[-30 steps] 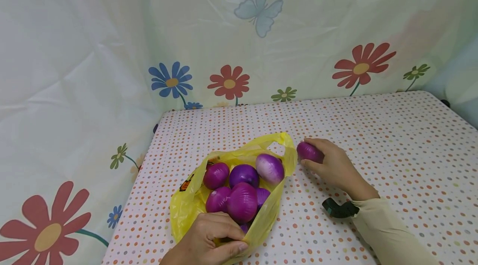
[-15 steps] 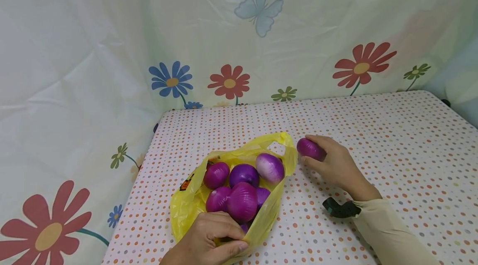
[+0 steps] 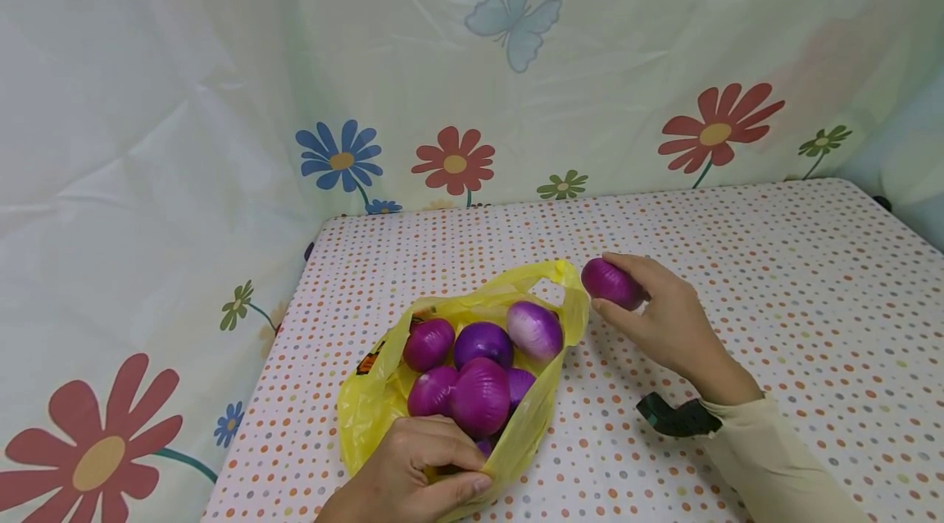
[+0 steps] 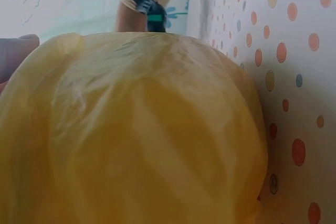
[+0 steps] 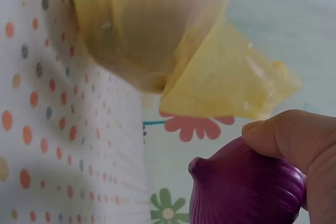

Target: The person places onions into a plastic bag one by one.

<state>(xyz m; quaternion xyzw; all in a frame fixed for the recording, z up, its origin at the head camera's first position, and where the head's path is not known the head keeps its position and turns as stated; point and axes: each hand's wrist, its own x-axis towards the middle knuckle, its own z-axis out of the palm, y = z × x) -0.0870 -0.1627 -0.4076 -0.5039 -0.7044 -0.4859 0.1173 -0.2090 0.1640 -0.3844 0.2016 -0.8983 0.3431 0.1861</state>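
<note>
A yellow plastic bag (image 3: 369,416) lies with its mouth spread on the table, several purple onions (image 3: 479,397) inside it. At the near edge of its mouth, my left hand (image 3: 416,466) pinches the rim between thumb and fingers. To the right of the bag, my right hand (image 3: 667,318) grips a purple onion (image 3: 612,284) close beside the bag's raised handle. In the right wrist view that onion (image 5: 247,187) shows its pointed tip, with the thumb pressed on its side. The bag (image 4: 157,129) fills most of the left wrist view and hides the onions there.
A dotted cloth covers the table (image 3: 774,261). Behind it and on the left hangs a pale curtain (image 3: 605,31) with printed flowers and a butterfly. A dark band (image 3: 677,415) is strapped at the right wrist.
My right hand has lifted slightly with the onion, upward in the head view and toward the bag's handle. The left hand and the bag stay in place.
</note>
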